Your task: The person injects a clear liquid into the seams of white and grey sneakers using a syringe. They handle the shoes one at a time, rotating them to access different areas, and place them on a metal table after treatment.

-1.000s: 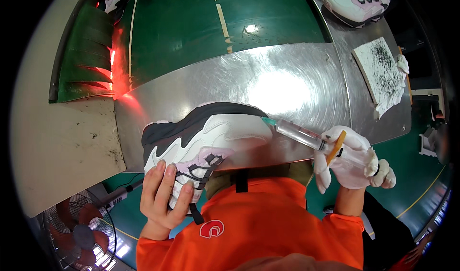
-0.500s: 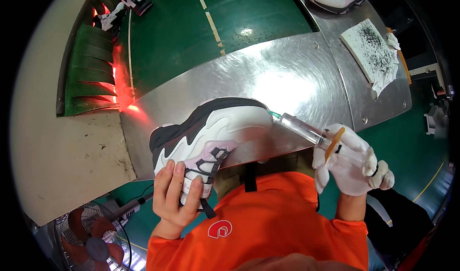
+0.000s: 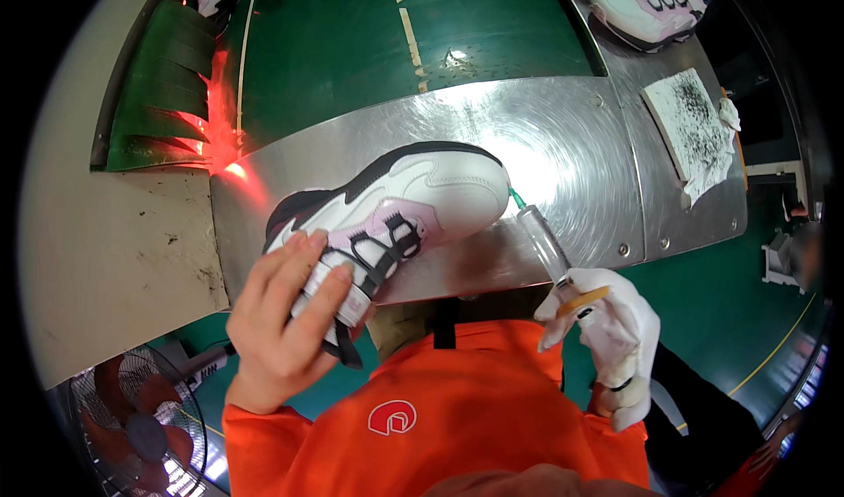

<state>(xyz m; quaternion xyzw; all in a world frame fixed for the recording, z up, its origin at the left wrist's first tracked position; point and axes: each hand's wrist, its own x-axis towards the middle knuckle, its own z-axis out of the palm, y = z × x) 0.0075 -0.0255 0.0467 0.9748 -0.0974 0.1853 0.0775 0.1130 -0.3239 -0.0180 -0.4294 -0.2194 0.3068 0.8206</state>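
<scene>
My bare left hand (image 3: 286, 308) grips a white, pink and black sneaker (image 3: 457, 189) around its ankle opening and tongue. The shoe lies tilted over the metal table, its dark sole edge facing away from me and its toe to the right. My right hand (image 3: 611, 330), in a white glove, is closed around a clear syringe (image 3: 545, 244) with an amber-coloured flange. The syringe's green needle tip (image 3: 516, 198) points up and left, at the edge of the toe; whether it touches is too fine to tell.
Beyond the metal table (image 3: 580, 145) lies a green conveyor belt (image 3: 334, 48), with red-lit strip curtains (image 3: 163, 84) at left. More sneakers (image 3: 651, 9) stand far right, near a black-speckled white pad (image 3: 690, 127). A fan (image 3: 145, 435) sits lower left. Another person's dark-clothed leg (image 3: 703, 409) shows lower right.
The shoe has turned so more of its laces and upper face me. My right hand has come left and nearer, and the syringe now stands steeper, its tip still by the toe.
</scene>
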